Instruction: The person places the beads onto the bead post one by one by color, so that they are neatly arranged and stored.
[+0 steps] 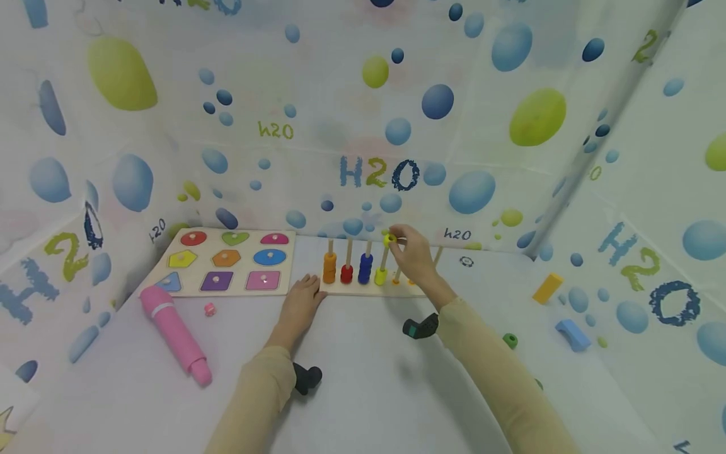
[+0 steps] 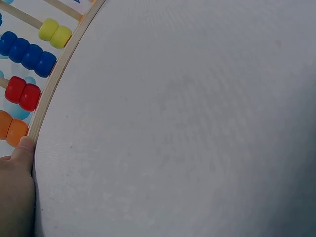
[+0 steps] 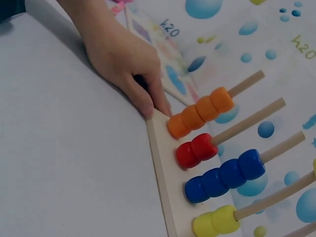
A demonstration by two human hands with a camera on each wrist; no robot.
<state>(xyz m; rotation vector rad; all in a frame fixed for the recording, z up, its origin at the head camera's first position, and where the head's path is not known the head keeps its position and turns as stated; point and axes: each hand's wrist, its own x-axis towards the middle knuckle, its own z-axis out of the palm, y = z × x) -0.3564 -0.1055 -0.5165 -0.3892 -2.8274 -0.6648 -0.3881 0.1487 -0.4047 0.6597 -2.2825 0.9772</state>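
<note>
A wooden bead stacker (image 3: 159, 163) with upright pegs stands at the back middle of the table. Orange beads (image 3: 200, 112), red beads (image 3: 196, 149), blue beads (image 3: 224, 175) and a pair of yellow beads (image 3: 216, 221) sit low on separate pegs. My left hand (image 1: 300, 306) grips the left end of the base, thumb on its front edge. With thumb and fingers, my right hand (image 1: 413, 253) pinches a yellow bead (image 1: 389, 239) at the top of the yellow peg. The right hand and forearm partly hide the pegs at the right end.
A shape puzzle board (image 1: 195, 289) lies back left, with a pink rod-shaped thing (image 1: 178, 334) and a small pink piece (image 1: 210, 309) in front. At right are an orange block (image 1: 547, 288), a blue arched block (image 1: 573, 335) and a green bead (image 1: 510, 340). Patterned cloth walls enclose the table.
</note>
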